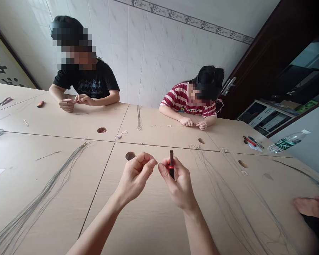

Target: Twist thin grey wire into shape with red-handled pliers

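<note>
While the left hand (136, 174) pinches a fine strand (157, 163), its visible bit lies between both hands | long axis sideways, neither clearly nearer | right hand (179, 182), thumb beside it, grips pliers (171, 160) above the tabletop (151, 223)

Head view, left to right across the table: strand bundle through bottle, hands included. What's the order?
Grey strand bundle → left hand → small thin piece at the fingertips → right hand holding a red-and-black tool → red-handled pliers → clear bottle.
</note>
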A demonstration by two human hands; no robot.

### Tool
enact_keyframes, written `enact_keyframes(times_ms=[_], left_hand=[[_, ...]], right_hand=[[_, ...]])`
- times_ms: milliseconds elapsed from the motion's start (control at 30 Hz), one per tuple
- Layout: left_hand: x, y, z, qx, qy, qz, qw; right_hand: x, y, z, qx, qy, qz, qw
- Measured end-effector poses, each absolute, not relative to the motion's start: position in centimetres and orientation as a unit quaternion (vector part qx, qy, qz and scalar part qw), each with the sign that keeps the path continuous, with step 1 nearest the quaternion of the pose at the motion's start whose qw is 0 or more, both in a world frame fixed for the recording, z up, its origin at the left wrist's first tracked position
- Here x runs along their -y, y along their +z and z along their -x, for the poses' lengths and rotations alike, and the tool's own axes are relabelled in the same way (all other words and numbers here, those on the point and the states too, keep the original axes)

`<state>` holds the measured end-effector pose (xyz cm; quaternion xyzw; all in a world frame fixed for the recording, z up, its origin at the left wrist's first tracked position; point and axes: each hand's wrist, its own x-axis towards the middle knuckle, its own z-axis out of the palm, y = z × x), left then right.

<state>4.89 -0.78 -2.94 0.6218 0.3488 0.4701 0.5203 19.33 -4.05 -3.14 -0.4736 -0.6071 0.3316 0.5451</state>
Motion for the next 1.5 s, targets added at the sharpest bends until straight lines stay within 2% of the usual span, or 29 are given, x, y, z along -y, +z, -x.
enact_keyframes(times_ms=[667,867,1067,1300,1433,1500], left_hand=[[0.7,-3.1,-5.1,-0.369,0.474,-0.623,0.502],[0.9,-2.7,-5.0,-0.371,0.473,-0.592,0.537],[-0.3,-2.2,-3.9,-0.325,0.562,-0.493,0.579],[-2.4,0.1,1.7,-0.276,0.655,-0.277,0.647],[-2.3,1.1,5.5,-0.274,0.726,-0.199,0.599],[-2.4,0.4,8.0,-0.301,0.746,-0.262,0.534]], right_hand=[[4.1,-3.3,-19.1,0.613,0.319,0.488,0.533],[4.0,-3.5,-19.3,0.606,0.326,0.489,0.535],[4.1,-3.5,-19.4,0.61,0.307,0.49,0.542],[3.9,-3.2,-20.8,0.594,0.269,0.515,0.557],[3.8,-3.2,-21.3,0.585,0.251,0.533,0.557],[3.8,-3.2,-21.4,0.585,0.245,0.538,0.556]])
